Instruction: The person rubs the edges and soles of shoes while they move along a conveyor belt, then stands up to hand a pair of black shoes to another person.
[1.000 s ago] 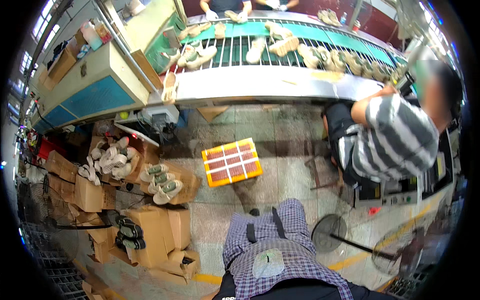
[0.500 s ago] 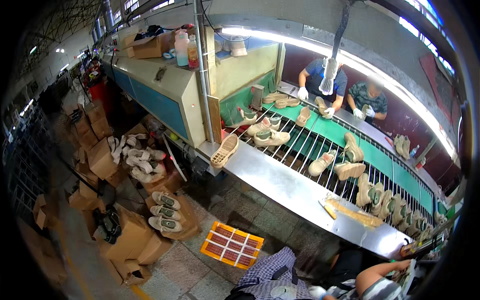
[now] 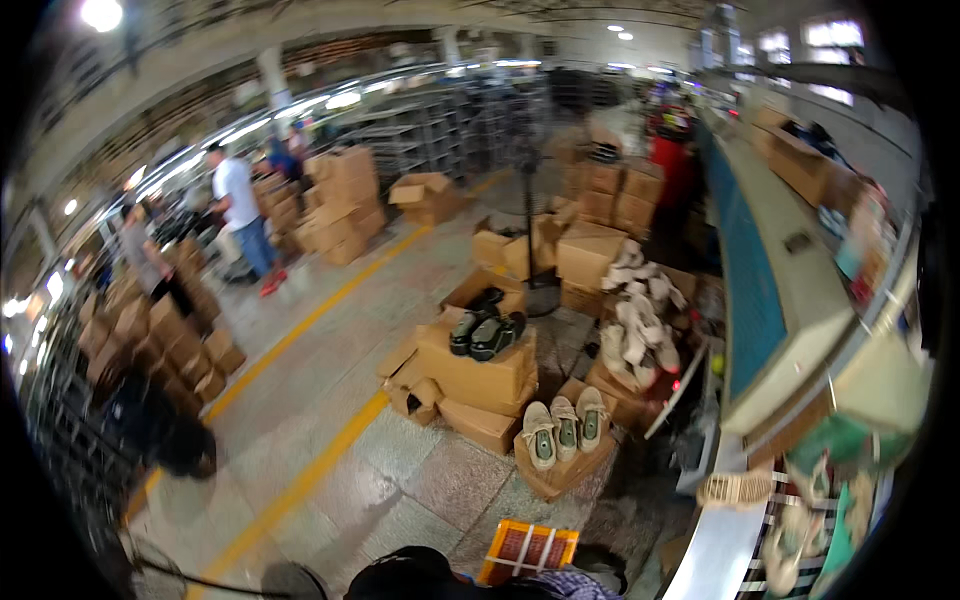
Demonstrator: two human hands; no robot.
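Neither of my hands is in view. At the lower edge a dark rounded shape (image 3: 415,572) shows, too unclear to name, beside a bit of checked cloth (image 3: 565,585). An orange-framed panel (image 3: 530,548) with white straps lies just beyond. Several beige shoes (image 3: 565,430) stand in a row on a cardboard box (image 3: 562,478). Black shoes (image 3: 490,330) sit on a larger carton (image 3: 470,368) behind them. At the lower right, a shoe sole (image 3: 735,489) rests on the metal edge of a conveyor (image 3: 715,550), with beige shoes (image 3: 785,550) on its rods.
A heap of pale shoes (image 3: 640,325) lies beside a long machine (image 3: 800,340) on the right. Stacked cartons (image 3: 345,205) and dark racks (image 3: 410,135) stand farther back. Yellow lines (image 3: 300,490) cross the floor. Two people (image 3: 240,205) are at the left. A fan-like stand (image 3: 530,220) rises mid-scene.
The view has swung left, away from the conveyor toward the aisle. The two people across the conveyor, and the bare arm and white glove at the lower right, are out of view.
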